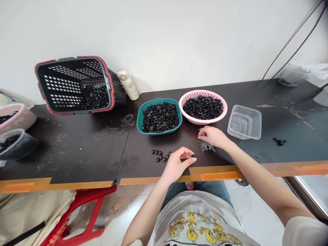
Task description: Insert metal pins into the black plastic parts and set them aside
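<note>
Left hand (177, 165) nearly closed, pinching one small round black plastic piece (192, 156) between thumb and fingertips, close to the front edge of the black table (77, 147). Loose group of matching pieces (160, 155) just left of that hand. Right hand (212, 136) half curled, fingers resting on a small heap of thin metal nails (205, 146); cannot tell if it has hold of any.

Toward the back edge, side by side: teal basket (164, 100) and pink colander (225, 106), both full of black pieces. Clear plastic tub (243, 122) right of the colander, a few nails inside. Small black clump (279, 141) farther right. Orange tape (217, 172) runs along the front edge. On the left table section, a black-and-red mesh basket (74, 85) lies tipped on its side near the back edge, cream bottle (128, 85) just beside it.
</note>
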Demonstrator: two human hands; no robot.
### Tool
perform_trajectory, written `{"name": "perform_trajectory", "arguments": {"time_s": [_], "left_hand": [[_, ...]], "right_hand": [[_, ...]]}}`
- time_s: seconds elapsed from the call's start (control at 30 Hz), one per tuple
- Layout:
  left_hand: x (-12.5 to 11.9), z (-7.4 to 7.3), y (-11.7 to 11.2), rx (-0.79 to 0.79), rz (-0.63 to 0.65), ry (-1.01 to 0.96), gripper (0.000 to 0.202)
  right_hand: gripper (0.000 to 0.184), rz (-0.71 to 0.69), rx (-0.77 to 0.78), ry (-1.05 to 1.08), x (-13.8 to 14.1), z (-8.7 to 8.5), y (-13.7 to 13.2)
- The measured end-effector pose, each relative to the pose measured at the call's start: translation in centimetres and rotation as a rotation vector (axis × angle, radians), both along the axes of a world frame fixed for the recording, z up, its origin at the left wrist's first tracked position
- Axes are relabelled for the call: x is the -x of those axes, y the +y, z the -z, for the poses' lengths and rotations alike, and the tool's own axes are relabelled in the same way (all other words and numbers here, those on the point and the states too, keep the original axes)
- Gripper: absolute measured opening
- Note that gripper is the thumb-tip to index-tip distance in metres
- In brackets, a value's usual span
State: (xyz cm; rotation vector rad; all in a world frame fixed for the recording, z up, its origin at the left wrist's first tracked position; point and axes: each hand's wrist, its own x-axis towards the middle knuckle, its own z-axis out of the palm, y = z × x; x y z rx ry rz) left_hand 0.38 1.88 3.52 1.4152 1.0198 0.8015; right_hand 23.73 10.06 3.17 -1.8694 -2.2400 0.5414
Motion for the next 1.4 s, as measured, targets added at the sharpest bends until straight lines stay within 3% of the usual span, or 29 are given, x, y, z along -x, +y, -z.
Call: {"name": "perform_trajectory", "arguments": {"time_s": [0.17, 0.57, 0.67, 0.83, 0.9, 1.1, 1.4], "left_hand": [[-0.6, 1.7, -1.3, 0.024, -0.076, -0.049, 0.012], [-0.8, 1.8, -1.7, -0.023, -0.138, -0.018, 0.011], [-0.8, 1.5, -1.8, -0.013, -0.219, -0.111, 0.013], [-0.4, 0.4, -2.0, -0.035, -0.319, -0.287, 0.018], [-0.3, 0.0, -2.2, -0.048, -0.341, -0.331, 0.022], [-0.3, -0.7, -2.8, -0.09, -0.352, -0.381, 0.02], [0.1, -1.1, -3.2, -0.113, -0.291, -0.318, 0.016]], "right_hand": [[0.011, -0.048, 0.028, -0.016, -0.4, 0.0, 0.1], [0.009, -0.148, 0.005, 0.091, 0.2, 0.1, -0.4], [0.011, -0.159, 0.026, 0.167, 0.6, -1.2, -1.3], [0.017, -0.203, 0.159, 0.658, 2.2, -5.5, -5.7], [0.014, -0.229, 0.165, 0.742, 3.0, -7.1, -7.5], [0.002, -0.239, 0.015, 0.714, 4.2, -8.9, -9.5], [0.01, -0.347, -0.107, 0.452, 4.4, -9.8, -10.2]]}}
